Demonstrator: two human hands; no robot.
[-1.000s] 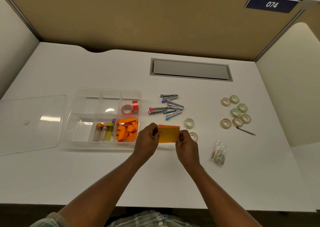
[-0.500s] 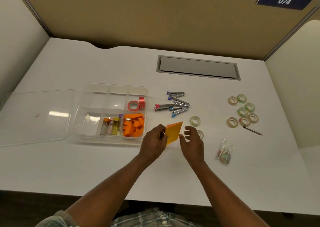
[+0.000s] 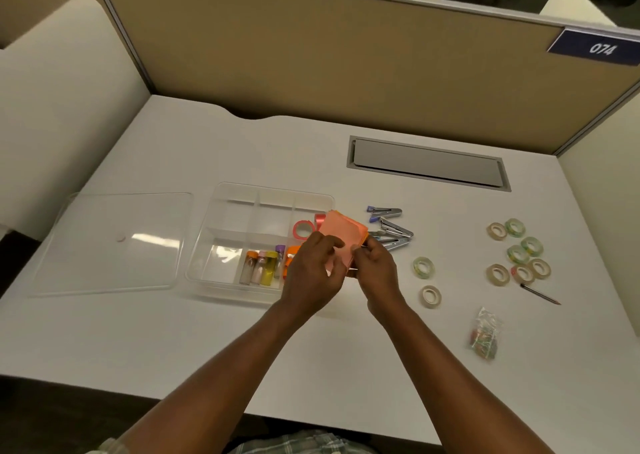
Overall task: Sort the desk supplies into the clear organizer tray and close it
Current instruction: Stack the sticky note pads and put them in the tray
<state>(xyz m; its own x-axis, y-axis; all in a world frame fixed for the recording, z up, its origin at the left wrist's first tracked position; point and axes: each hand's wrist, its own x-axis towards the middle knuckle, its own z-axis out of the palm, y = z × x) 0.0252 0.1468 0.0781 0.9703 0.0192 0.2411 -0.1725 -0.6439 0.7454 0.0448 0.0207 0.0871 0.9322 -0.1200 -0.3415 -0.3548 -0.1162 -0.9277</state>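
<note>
A clear organizer tray (image 3: 221,207) sits on the white desk, with small vials (image 3: 261,266), orange pieces and a pink tape roll (image 3: 303,229) in its compartments. Its clear lid (image 3: 114,242) lies flat to the left. Over the tray's right edge I hold an orange-pink sticky note pad (image 3: 344,233), tilted. My left hand (image 3: 313,273) grips its left side and my right hand (image 3: 377,270) pinches its lower right corner. The hands hide the tray's near right compartment.
Staple removers (image 3: 389,228) lie just right of the tray. Two tape rolls (image 3: 424,267) sit near my right hand; several more (image 3: 517,252) are grouped at the far right with a dark pen (image 3: 540,294). A small clear bag (image 3: 485,335) lies at front right. A cable slot (image 3: 427,166) is behind.
Both hands now hold the pad again and have carried it left and back to the tray's right edge. The camera view shifted left.
</note>
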